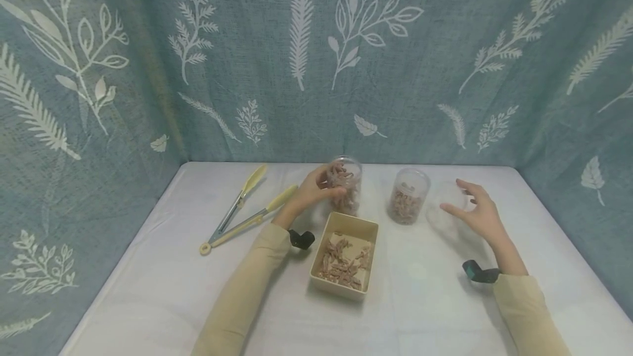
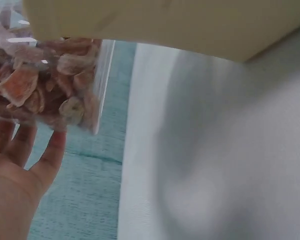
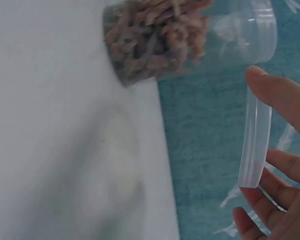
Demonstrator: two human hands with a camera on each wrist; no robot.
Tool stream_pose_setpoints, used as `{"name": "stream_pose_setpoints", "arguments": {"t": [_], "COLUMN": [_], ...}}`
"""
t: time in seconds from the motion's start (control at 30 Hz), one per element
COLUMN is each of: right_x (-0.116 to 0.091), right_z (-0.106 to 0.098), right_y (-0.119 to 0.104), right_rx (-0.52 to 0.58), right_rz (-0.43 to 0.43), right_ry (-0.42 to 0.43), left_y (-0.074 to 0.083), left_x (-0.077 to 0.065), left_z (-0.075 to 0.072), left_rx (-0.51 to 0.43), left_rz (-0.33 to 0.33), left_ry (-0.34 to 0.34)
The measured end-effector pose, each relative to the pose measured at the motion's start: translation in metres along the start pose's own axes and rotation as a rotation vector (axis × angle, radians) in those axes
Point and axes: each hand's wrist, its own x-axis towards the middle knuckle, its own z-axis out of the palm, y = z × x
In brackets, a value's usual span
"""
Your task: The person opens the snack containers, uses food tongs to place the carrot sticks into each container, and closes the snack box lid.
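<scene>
My left hand (image 1: 316,188) grips a clear plastic jar (image 1: 353,202) filled with reddish-brown dried pieces, behind the beige bin. In the left wrist view, fingertips (image 2: 55,145) press the jar's side, and the bin wall hides part of it. To the right stands a second clear jar (image 1: 406,202), open at the top and partly filled with similar pieces. My right hand (image 1: 482,214) holds a translucent round lid (image 3: 256,142) by its edge, just right of that second jar. Loose dried pieces lie in the beige rectangular bin (image 1: 323,284).
Tongs (image 1: 232,213) with yellow tips lie spread on the left of the white-covered table (image 1: 420,312). A blue-green curtain (image 1: 316,125) with white leaf patterns hangs behind and along both sides.
</scene>
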Motion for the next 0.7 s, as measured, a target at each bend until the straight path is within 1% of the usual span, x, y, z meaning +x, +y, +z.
{"name": "stream_pose_setpoints", "arguments": {"t": [0.13,0.23,0.27,0.33,0.37,0.47,0.57,0.63,0.7], "right_x": [0.001,0.001,0.002,0.002,0.001,0.001,0.002,0.003,0.005], "right_z": [-0.005,-0.006,-0.006,-0.005,-0.005,-0.005,-0.002,0.001,0.005], "right_y": [-0.011,-0.021,-0.024,-0.033,-0.038,-0.054,-0.068,-0.076,-0.083], "right_rx": [0.027,0.047,0.054,0.065,0.072,0.088,0.109,0.123,0.142], "right_rz": [-0.057,-0.092,-0.105,-0.126,-0.134,-0.157,-0.191,-0.225,-0.264], "right_ry": [0.072,0.090,0.094,0.091,0.087,0.069,0.051,0.047,0.046], "left_y": [0.000,-0.009,-0.007,-0.003,0.000,0.018,0.024,0.028,0.028], "left_x": [-0.003,-0.002,-0.004,-0.007,-0.009,-0.019,-0.024,-0.026,-0.027], "left_z": [-0.004,-0.007,-0.007,-0.008,-0.007,-0.006,-0.006,-0.007,-0.008], "left_rx": [-0.029,-0.016,-0.010,0.004,0.011,0.033,0.056,0.064,0.066], "left_rz": [0.029,0.026,0.020,0.007,0.012,0.030,0.031,0.019,0.012], "left_ry": [0.036,0.063,0.072,0.096,0.106,0.142,0.182,0.205,0.222]}}
